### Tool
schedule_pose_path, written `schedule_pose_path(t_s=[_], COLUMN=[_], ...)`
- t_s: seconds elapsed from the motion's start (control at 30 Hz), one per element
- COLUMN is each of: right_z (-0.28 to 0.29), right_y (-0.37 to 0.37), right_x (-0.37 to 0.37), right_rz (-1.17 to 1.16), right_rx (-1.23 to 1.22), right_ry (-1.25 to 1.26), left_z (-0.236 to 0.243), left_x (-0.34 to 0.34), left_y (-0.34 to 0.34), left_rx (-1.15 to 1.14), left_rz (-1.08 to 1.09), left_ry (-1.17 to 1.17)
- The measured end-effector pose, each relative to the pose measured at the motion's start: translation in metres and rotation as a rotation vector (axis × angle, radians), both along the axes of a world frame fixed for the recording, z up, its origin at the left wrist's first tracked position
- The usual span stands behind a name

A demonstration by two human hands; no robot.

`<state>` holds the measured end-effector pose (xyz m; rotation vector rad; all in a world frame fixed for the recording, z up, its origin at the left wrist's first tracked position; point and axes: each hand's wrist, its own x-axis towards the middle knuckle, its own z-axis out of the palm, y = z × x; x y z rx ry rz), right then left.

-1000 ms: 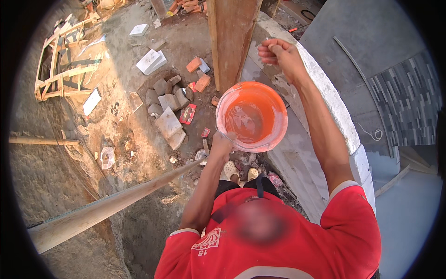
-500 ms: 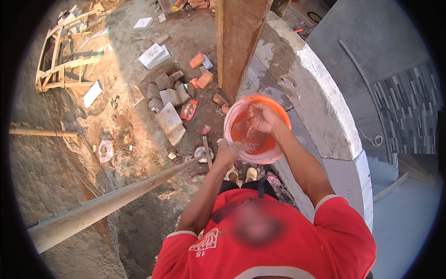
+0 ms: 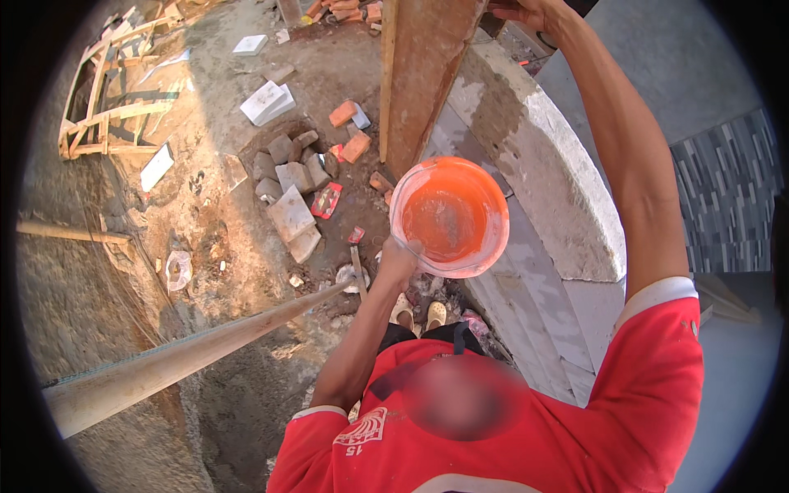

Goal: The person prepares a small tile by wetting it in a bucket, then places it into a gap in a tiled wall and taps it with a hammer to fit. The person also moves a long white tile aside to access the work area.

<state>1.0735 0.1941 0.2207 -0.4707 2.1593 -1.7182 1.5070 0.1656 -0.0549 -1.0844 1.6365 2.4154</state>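
Observation:
An orange bucket with whitish smears on its rim and a small grey patch at the bottom is held before me by my left hand, closed on the near left of its rim and handle. My right hand reaches up to the top edge of the picture, beside an upright brown wooden board. Its fingers are partly cut off, so I cannot tell whether they grip anything. Right of the bucket runs a curved, rough pale masonry ledge.
Broken blocks, orange bricks and white slabs lie on the dirt ground. A wooden frame lies far left; a long pole slants at lower left. Grey floor and patterned panel are at right.
My right hand went down into the bucket and has since moved up and out to the top edge. The liquid surface in the bucket looks different; the bucket shifted slightly upward.

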Motion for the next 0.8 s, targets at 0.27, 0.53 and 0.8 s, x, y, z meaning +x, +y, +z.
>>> schedule_pose_path(t_s=[0.27, 0.53, 0.8], right_z=[-0.119, -0.365, -0.317], right_y=[0.078, 0.102, 0.122], right_x=[0.14, 0.279, 0.256], right_rz=[0.087, -0.178, -0.023], right_rx=[-0.091, 0.165, -0.584], right_ry=[-0.086, -0.9, -1.326], left_z=[0.011, -0.015, -0.037], left_x=[-0.011, -0.001, 0.008], left_y=[-0.005, -0.001, 0.012], left_rx=[0.066, -0.016, 0.008], left_rz=[-0.003, -0.092, -0.065], left_ry=[-0.018, 0.05, 0.051])
